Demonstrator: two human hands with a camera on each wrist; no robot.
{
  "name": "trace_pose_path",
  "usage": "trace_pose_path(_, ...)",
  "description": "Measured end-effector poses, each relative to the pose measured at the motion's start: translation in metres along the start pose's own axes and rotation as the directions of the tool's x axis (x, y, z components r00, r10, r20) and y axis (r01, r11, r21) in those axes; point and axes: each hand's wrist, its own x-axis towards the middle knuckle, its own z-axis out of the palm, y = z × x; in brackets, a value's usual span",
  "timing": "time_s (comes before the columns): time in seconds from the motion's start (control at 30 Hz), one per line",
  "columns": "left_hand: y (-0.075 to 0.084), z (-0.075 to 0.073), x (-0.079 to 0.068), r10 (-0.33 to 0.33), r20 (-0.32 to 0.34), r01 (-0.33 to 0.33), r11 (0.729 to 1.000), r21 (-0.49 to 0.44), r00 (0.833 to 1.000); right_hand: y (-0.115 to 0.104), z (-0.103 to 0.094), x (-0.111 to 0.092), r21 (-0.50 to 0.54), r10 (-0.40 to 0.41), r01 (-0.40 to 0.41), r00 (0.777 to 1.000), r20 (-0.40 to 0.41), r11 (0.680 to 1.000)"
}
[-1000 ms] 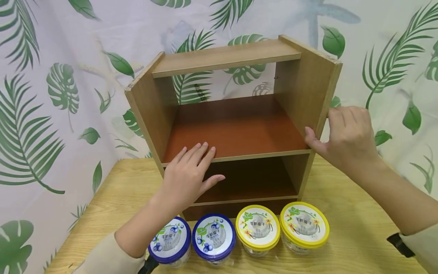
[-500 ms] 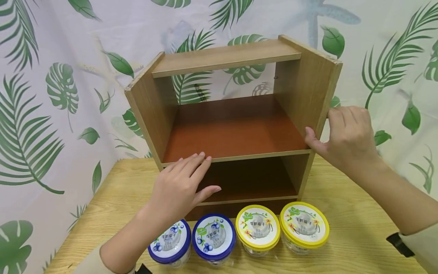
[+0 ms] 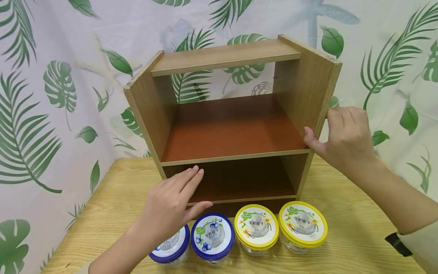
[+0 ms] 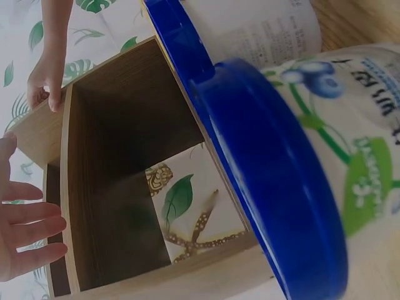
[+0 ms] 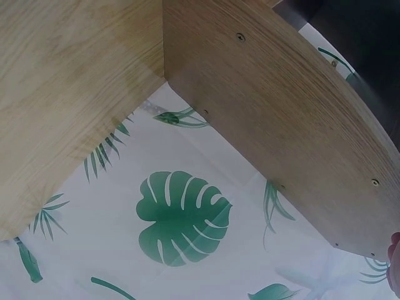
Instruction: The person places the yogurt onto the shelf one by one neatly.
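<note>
A small wooden shelf unit (image 3: 222,129) with reddish-brown boards stands on the table. My right hand (image 3: 350,137) grips the front edge of its right side panel, thumb on the inner side and fingers outside. In front of the lower compartment is my left hand (image 3: 164,207), fingers straight and holding nothing. Below and partly behind that hand sits a blue-lidded tub (image 3: 171,249), half covered by it. A second blue-lidded tub (image 3: 213,236) stands to its right. The left wrist view shows the left fingers (image 4: 34,231) spread near the unit and a blue lid (image 4: 269,169) up close.
Two yellow-lidded tubs (image 3: 256,228) continue the row on the right, close before the shelf unit. A leaf-printed cloth (image 3: 85,95) hangs behind the wooden table (image 3: 119,182). The right wrist view shows the unit's outer side panel (image 5: 281,112) with screws.
My left hand has drawn down and to the left, off the middle board's front edge to before the lower compartment. The right hand keeps its grip; tubs and shelf unit stay put.
</note>
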Motion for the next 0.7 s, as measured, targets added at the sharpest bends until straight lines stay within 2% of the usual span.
trace_pose_path(0.33, -0.007, -0.014, -0.022, -0.032, 0.015, 0.032, 0.999, 0.034, 0.999, -0.003, 0.002, 0.000, -0.002, 0.022, -0.022, 1.000, 0.012, 1.000)
trace_pose_path(0.53, -0.008, -0.013, -0.035, -0.036, -0.014, 0.036, 0.999, 0.021, 0.999, -0.006, 0.001, 0.000, -0.003, 0.042, -0.042, 0.999, 0.025, 0.999)
trace_pose_path(0.7, -0.005, -0.007, -0.043, -0.037, 0.002, 0.037, 0.999, 0.032, 0.999, -0.006, -0.002, 0.000, -0.014, 0.055, -0.054, 0.998, 0.043, 0.998)
